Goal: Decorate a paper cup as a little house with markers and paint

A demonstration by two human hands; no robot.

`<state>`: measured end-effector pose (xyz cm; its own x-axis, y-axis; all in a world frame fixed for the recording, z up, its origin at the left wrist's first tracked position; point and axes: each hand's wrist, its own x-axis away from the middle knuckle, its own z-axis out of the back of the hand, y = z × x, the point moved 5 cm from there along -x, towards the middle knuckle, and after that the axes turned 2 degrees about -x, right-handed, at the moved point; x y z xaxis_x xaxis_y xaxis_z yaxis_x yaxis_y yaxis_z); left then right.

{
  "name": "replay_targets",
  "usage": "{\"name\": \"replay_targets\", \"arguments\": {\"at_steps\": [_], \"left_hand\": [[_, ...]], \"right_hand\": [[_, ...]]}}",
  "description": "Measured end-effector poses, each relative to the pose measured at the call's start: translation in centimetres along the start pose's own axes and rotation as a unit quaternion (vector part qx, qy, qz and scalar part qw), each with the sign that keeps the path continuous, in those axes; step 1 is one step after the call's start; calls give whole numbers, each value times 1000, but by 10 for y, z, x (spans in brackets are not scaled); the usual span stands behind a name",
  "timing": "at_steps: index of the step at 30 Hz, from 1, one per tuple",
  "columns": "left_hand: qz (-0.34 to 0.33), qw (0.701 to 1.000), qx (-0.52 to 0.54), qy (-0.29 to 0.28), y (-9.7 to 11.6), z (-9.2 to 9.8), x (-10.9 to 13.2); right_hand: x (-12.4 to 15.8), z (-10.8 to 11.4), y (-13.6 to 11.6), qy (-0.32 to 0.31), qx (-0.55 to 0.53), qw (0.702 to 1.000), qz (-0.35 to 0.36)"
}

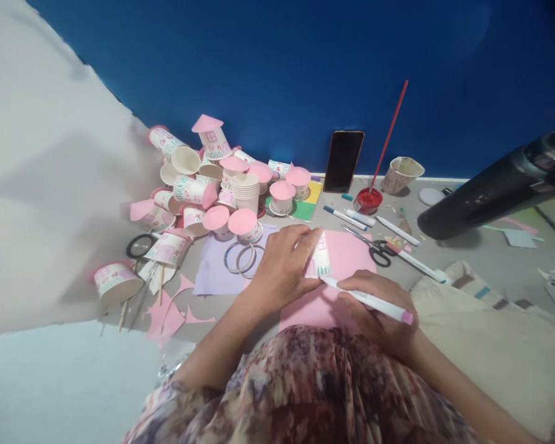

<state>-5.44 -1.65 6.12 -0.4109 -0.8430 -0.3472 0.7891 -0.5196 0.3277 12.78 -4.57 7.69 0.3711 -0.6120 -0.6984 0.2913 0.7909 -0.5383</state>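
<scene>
One decorated paper cup (322,258) is over the pink sheet (349,250), gripped by the curled left hand (283,264); the right hand (383,313) pinches a marker (374,301), tip at the cup's near edge. A loose left grip could let the cup turn and the tip skid.

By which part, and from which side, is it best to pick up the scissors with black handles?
Probably by the looped black handles, from the near side: the scissors lie flat, with these nearer and the pointed blades aimed away, leftward.
</scene>
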Motion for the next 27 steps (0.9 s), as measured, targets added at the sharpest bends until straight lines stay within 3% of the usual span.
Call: {"name": "replay_targets", "arguments": {"at_steps": [9, 16, 27], "left_hand": [[-11, 1000, -9, -9, 2, -1, -1], [5, 999, 53, -9, -5, -2, 1], [0, 996, 86, 5, -5, 0, 2]], "right_hand": [[0, -2, 1, -5, 4, 1000, -18], [1, 10, 3, 47, 20, 998, -47], [1, 11, 2, 47, 20, 998, -32]]}}
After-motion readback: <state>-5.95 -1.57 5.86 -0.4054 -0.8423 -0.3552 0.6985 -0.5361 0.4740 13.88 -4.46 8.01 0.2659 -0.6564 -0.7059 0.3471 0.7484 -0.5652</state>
